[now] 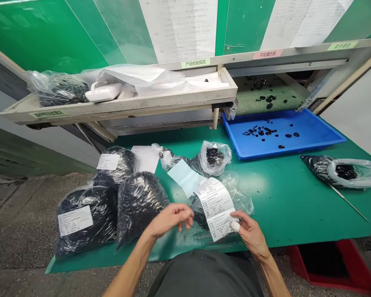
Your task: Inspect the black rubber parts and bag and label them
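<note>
In the head view, my right hand (250, 235) pinches the lower right edge of a printed label sheet (218, 202) between thumb and fingers. Something white covers the tip of that thumb. My left hand (173, 218) hovers left of the sheet, its fingers loosely bent and apart, holding nothing. Partly hidden behind the sheet lies a clear plastic bag (198, 212) with black parts in it. A pale blue paper (185, 178) touches the sheet's upper left. Nearest my left hand stands a full bag of black parts (140, 202) with no label showing.
Two labelled bags (85, 206) of black parts sit at the left. An open bag (216, 159) stands behind the sheet. A blue tray (284, 142) lies beneath a conveyor belt (267, 99). Another open bag (343, 171) and a thin stick (351, 204) are right; a red bin (355, 264) is below.
</note>
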`<act>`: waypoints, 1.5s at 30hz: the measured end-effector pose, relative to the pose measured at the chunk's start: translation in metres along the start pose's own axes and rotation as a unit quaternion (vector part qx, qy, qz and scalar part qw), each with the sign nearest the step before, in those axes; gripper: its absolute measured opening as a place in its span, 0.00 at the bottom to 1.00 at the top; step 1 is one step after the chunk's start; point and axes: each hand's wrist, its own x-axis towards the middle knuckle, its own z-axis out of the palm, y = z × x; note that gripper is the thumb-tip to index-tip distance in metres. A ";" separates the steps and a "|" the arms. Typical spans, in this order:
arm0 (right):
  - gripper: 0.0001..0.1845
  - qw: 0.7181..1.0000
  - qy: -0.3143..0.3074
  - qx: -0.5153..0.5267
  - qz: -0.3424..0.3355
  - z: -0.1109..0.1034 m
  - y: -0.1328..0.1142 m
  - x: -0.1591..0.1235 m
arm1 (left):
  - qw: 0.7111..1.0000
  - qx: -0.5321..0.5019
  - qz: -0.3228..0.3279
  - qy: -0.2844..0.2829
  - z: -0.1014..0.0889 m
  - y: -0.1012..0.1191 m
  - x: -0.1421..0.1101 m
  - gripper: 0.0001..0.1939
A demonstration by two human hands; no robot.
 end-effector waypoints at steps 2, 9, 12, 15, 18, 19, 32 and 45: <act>0.20 0.999 -0.015 -0.008 -0.031 0.008 -0.004 0.004 | 0.998 -0.056 0.006 0.020 0.019 -0.014 -0.008 0.16; 0.17 0.962 -0.068 -0.251 -0.086 0.009 -0.004 -0.002 | 0.974 -0.168 0.051 0.140 0.058 -0.045 0.013 0.23; 0.16 0.905 0.050 -0.398 -0.143 0.010 -0.013 -0.014 | 0.968 -0.198 0.049 0.147 0.067 -0.053 0.021 0.22; 0.13 0.905 0.044 -0.398 -0.141 0.023 -0.025 -0.026 | 0.957 -0.228 0.041 0.174 0.076 -0.054 0.025 0.20; 0.13 0.934 -0.018 -0.341 -0.103 0.039 -0.028 -0.030 | 0.948 -0.257 0.023 0.183 0.081 -0.051 0.027 0.20; 0.13 0.939 -0.017 -0.330 -0.093 0.043 -0.027 -0.029 | 0.947 -0.266 0.016 0.180 0.083 -0.050 0.027 0.21; 0.11 0.951 0.069 -0.296 -0.048 0.060 -0.034 -0.022 | 0.949 -0.294 0.026 0.111 0.088 -0.051 0.027 0.20; 0.14 0.967 0.087 -0.239 -0.022 0.058 -0.030 -0.027 | 0.954 -0.271 0.019 0.124 0.091 -0.054 0.029 0.22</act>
